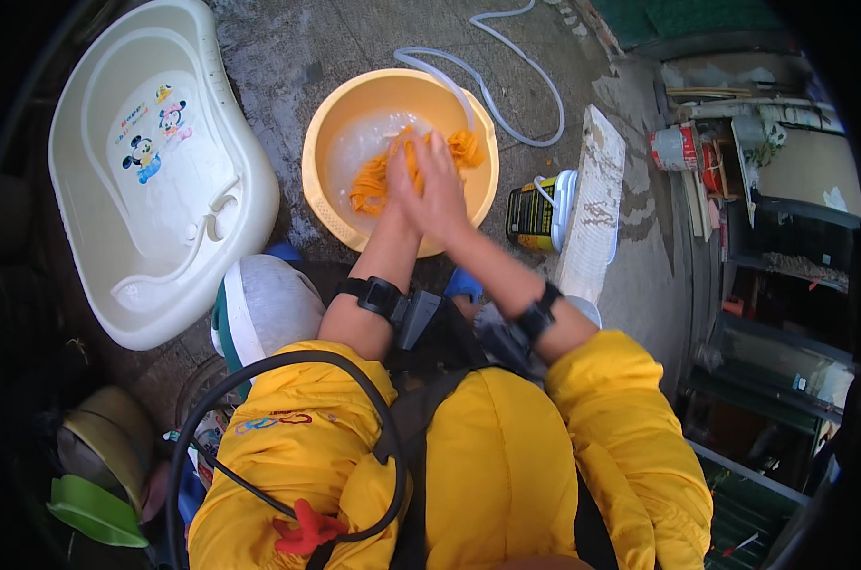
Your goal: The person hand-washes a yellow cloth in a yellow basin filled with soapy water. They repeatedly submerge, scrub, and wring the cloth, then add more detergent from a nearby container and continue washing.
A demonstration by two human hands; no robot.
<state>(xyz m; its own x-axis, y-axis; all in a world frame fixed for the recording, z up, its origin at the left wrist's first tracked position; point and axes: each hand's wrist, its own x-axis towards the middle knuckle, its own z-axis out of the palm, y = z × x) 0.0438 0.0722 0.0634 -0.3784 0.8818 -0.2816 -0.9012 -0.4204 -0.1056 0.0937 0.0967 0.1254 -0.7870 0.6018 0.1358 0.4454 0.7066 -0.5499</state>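
Note:
A yellow plastic basin [329,214] with sudsy water stands on the ground before me. Inside it an orange cloth [370,187] lies bunched and wet, one end reaching toward the basin's right wall. My left hand [400,178] and my right hand [437,189] are close together on the cloth, gripping its middle part; the right hand is slightly blurred and partly covers the left. Their fingertips are partly hidden among the folds. A clear hose [459,89] hangs over the far rim, its end near the cloth.
At left is a white baby bathtub [252,178] with cartoon pictures. A lidded bucket [534,217] and a worn white board [593,199] stand at right. A green plastic scoop [97,509] lies lower left. A black cable [181,456] loops by my left sleeve.

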